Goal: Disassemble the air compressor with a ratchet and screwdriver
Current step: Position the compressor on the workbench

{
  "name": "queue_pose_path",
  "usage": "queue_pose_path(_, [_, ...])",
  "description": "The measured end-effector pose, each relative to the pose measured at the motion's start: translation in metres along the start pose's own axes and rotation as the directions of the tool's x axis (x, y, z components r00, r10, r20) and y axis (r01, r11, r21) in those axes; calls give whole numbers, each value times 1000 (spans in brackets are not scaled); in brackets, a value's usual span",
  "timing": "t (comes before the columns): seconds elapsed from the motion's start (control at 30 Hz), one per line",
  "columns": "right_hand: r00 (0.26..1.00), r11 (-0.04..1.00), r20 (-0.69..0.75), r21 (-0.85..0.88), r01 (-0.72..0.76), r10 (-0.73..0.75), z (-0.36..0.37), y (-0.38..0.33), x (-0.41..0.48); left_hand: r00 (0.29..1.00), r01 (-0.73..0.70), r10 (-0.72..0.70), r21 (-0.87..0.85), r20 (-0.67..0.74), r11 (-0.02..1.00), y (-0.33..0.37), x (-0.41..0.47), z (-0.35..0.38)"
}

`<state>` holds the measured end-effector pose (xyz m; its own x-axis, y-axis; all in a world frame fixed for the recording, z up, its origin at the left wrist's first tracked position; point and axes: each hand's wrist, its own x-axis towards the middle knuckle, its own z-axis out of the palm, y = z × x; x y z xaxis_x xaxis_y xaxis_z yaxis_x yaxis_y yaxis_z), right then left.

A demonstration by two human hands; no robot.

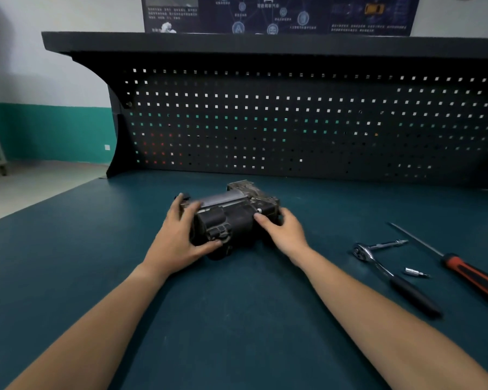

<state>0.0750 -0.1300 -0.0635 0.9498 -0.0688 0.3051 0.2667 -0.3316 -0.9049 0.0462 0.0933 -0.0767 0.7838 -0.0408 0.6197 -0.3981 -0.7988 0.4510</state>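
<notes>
A dirty black air compressor (231, 215) lies on the dark teal workbench (237, 319) near its middle. My left hand (181, 235) grips its left end, fingers over the top and thumb along the front. On the compressor's right side my right hand (282, 232) holds it, fingers curled round the edge. A ratchet (389, 271) with a black handle lies to the right. Beside it are an extension bar (386, 244) and a small bit socket (416, 272). A screwdriver (462, 268) with a red and black handle lies further right.
A black pegboard back panel (293, 122) with a shelf on top rises behind the bench. The bench's left edge (54, 201) drops to the floor. The tools take up the right part of the surface.
</notes>
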Motion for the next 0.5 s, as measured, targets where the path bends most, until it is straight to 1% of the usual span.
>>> queue_pose_path(0.03, [1000,999,-13,-38,25,-25,-1,-2,-1,999,-38,38,31,2,999,2,0,-2])
queue_pose_path(0.13, [998,989,-15,-133,60,-62,-5,-9,-8,997,-72,71,59,23,996,8,-2,-11])
queue_pose_path(0.3, [993,964,-51,-252,87,-103,-22,-19,-29,989,-147,147,43,-9,988,19,-11,-23])
queue_pose_path(0.37, [994,928,-43,-364,80,-103,-36,-30,-36,976,-212,212,2,-54,977,28,-12,-24])
queue_pose_path(0.43, [997,870,-16,-488,64,-82,-50,-42,-42,968,-248,245,-62,-53,967,38,-16,-27])
queue_pose_path(0.5, [997,823,2,-565,59,-71,-62,-55,-50,957,-287,281,-95,-78,953,47,-19,-27])
